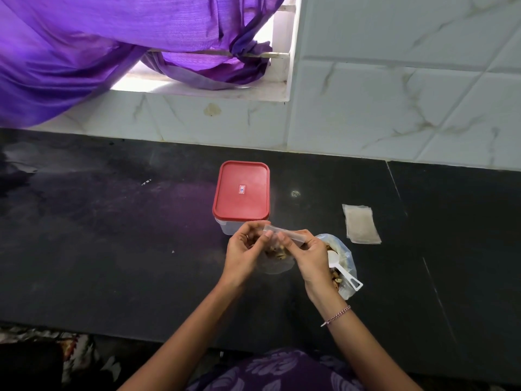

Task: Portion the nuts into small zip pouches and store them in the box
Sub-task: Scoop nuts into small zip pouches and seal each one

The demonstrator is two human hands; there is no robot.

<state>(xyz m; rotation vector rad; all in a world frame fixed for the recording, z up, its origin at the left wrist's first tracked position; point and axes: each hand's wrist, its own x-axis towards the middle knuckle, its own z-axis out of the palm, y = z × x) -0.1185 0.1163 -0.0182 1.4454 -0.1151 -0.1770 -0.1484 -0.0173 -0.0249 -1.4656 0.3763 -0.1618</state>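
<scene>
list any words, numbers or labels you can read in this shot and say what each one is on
sticker on the red lid: a small mark inside a red border, too small and blurred to read.
zip pouch, stack of empty pouches, white scoop, bag of nuts: no print visible.

Black stone counter (pixel 112 235): wide open stretch left of clear rectangular plastic box with red lid (pixel 241 193), more room far right. Box mid-counter, lid on. Left hand (pixel 244 249) and right hand (pixel 307 255), pinching small clear zip pouch (pixel 277 258), fill space just before box. Crumpled clear bag of nuts (pixel 345 258) with white plastic scoop (pixel 342 270) just beside right hand. Flat stack of empty pouches (pixel 361 224) behind bag; passable gap between stack and box.
</scene>
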